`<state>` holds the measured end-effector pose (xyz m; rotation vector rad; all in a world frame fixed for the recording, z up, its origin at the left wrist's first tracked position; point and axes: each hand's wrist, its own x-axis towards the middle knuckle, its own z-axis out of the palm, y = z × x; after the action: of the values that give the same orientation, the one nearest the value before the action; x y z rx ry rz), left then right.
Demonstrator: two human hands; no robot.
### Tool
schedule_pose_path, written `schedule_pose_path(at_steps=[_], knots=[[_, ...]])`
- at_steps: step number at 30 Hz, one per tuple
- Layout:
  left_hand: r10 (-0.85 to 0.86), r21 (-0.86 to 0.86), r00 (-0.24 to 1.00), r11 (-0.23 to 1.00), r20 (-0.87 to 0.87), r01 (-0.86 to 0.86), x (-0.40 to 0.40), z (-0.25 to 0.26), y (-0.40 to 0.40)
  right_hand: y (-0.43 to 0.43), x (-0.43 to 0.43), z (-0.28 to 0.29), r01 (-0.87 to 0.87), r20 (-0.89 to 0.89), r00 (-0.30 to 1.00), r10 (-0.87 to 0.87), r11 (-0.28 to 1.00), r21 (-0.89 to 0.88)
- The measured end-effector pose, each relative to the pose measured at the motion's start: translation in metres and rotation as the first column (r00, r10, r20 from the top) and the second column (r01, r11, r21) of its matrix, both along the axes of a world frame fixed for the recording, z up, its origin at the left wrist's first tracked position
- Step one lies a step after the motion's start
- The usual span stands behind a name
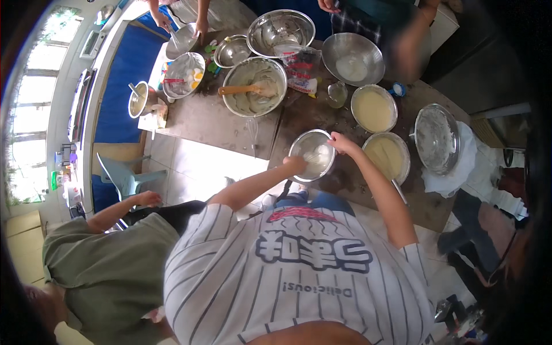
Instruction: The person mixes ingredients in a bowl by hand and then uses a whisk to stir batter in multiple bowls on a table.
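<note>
A steel mixing bowl (pixel 296 148) is tilted at the table's near edge, in front of my body. My right hand (pixel 342 143) grips its upper right rim. My left hand (pixel 296 165) reaches over the left rim, closed on what looks like a whisk (pixel 311 161); the handle is hidden in the fist. White, creamy stuff (pixel 322 151) clings around the wires inside the bowl. Just right of my right forearm stands a bowl of pale yellow batter (pixel 384 155), a utensil handle (pixel 399 192) jutting out beside it. A second batter bowl (pixel 373 108) is behind it.
Left of my bowl, another whisk (pixel 253 136) lies on the brown table (pixel 207 116). Farther back are a batter-smeared bowl with a wooden-handled spatula (pixel 239 89), a sugar bag (pixel 299 64) and a bowl with eggs (pixel 181 88). A person in green (pixel 112 267) is close on my left; others work across the table.
</note>
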<state>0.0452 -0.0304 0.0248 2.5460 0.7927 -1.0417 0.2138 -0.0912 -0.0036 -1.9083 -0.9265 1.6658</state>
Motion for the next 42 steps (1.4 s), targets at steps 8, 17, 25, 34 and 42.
schedule_pose_path(at_steps=[8, 17, 25, 34, 42], knots=[[-0.326, 0.054, 0.921, 0.945, 0.214, 0.322, -0.014, -0.055, 0.013, -0.013, 0.000, -0.039, 0.135, -0.076, 0.990, -0.121, 0.963, 0.231], [0.056, -0.194, 0.995, 0.978, -0.084, -0.072, -0.006, -0.048, 0.013, -0.014, 0.013, -0.030, 0.062, -0.009, 0.998, -0.061, 0.997, 0.040], [0.163, -0.238, 0.986, 0.957, -0.033, -0.166, -0.010, -0.027, 0.010, -0.015, 0.008, -0.014, 0.031, -0.014, 0.999, -0.031, 0.998, 0.055], [0.101, -0.099, 0.995, 0.990, -0.020, -0.102, -0.007, -0.012, 0.004, -0.020, 0.007, -0.012, 0.069, -0.144, 0.988, -0.063, 0.997, 0.032], [0.038, -0.104, 0.994, 0.993, -0.102, -0.049, 0.006, -0.009, 0.009, -0.015, 0.011, -0.012, 0.022, -0.059, 0.998, -0.017, 0.996, 0.085]])
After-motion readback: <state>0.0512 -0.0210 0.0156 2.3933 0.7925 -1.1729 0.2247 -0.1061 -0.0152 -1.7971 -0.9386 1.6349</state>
